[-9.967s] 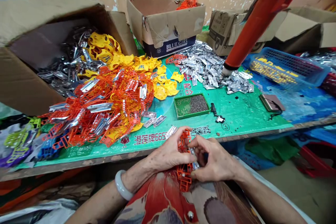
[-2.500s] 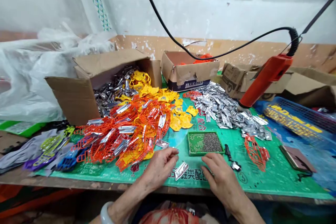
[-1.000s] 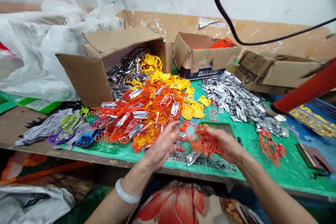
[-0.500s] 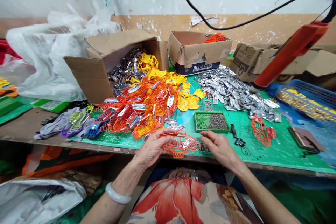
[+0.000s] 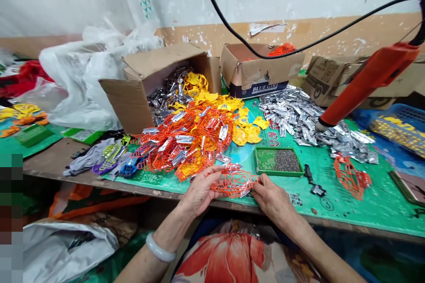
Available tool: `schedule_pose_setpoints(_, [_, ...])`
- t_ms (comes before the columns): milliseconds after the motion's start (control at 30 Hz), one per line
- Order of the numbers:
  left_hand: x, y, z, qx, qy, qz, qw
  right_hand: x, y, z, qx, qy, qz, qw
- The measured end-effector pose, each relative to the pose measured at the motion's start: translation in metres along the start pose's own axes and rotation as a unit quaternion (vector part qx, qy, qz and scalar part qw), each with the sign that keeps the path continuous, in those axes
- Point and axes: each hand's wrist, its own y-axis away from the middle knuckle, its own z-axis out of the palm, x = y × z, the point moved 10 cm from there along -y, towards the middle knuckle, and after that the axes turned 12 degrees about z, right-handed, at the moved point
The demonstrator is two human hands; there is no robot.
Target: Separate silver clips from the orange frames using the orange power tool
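Orange plastic frame [image 5: 232, 183] held over the counter's [image 5: 332, 194] near edge, long axis left-right. Left hand [image 5: 201, 190] pinches its left end, right hand [image 5: 270, 194] its right; both equally near. Green screw tray [image 5: 278, 162] just beyond.

A green mat [image 5: 332, 185] covers the wooden bench [image 5: 53, 163].

Right hand [image 5: 272, 197] now closed on orange frame [image 5: 233, 183] too, left hand [image 5: 202, 191] gripping since a second ago
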Motion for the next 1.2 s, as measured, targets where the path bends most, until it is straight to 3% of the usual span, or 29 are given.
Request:
schedule_pose_setpoints(233, [-0.007,-0.006,0.005,0.019,0.069,-0.032,0.997,0.003,0.003,0.003,0.000,0.045,-0.007,0.999])
schedule_pose_setpoints(433, [-0.006,-0.009,0.011,0.008,0.108,-0.047,0.993,0.002,0.006,-0.005,0.024,-0.033,-0.040,0.998])
schedule_pose_setpoints(600, [-0.003,-0.012,0.015,0.012,0.097,-0.022,0.995,0.002,0.017,-0.017,0.066,-0.049,-0.088,0.993])
schedule_pose_setpoints(767, [-0.001,-0.016,0.025,-0.005,0.056,0.024,0.998,0.007,0.023,-0.030,0.067,-0.132,-0.122,0.981])
schedule_pose_setpoints(967, [0.001,-0.018,0.045,-0.051,0.057,0.067,0.995,0.008,0.025,-0.045,0.107,-0.152,-0.118,0.975])
schedule_pose_setpoints(1200, [-0.008,-0.025,0.044,-0.039,0.069,0.060,0.995,0.015,0.027,-0.050,0.136,-0.203,-0.097,0.965])
